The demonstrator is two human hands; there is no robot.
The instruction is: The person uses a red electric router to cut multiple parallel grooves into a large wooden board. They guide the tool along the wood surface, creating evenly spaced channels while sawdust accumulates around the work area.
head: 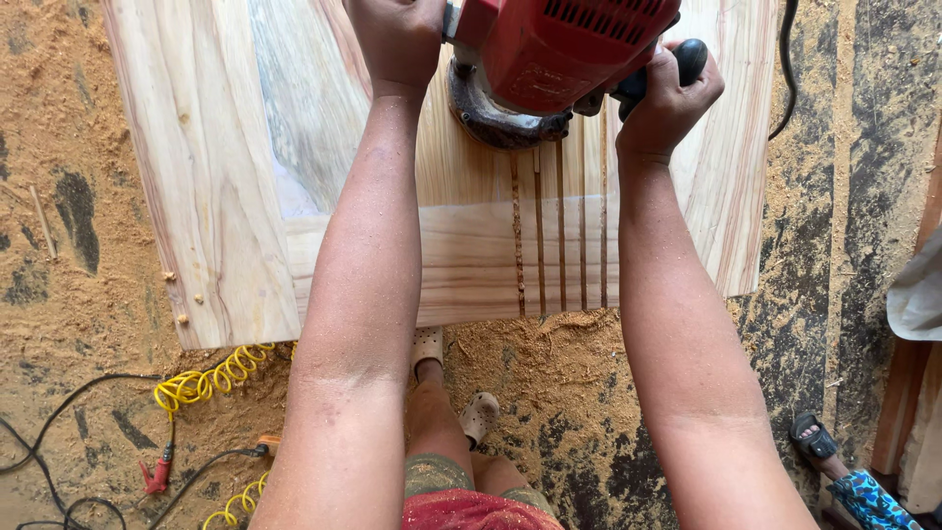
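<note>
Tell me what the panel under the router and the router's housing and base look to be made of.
Panel: bare, unfinished wood, pale with streaky grain, and parallel grooves cut into it. Router housing: red, smooth, vented, probably moulded plastic. Its round base: dull grey, likely metal, dusted with sawdust. Both hands grip it.

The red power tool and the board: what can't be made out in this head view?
- Red tool: its top is cut off by the upper edge.
- Cutting bit: hidden under the tool's base.
- Left hand: its grip is cut off by the upper edge.
- Board: far end out of frame.
- Right hand: hides most of the black handle.
</note>
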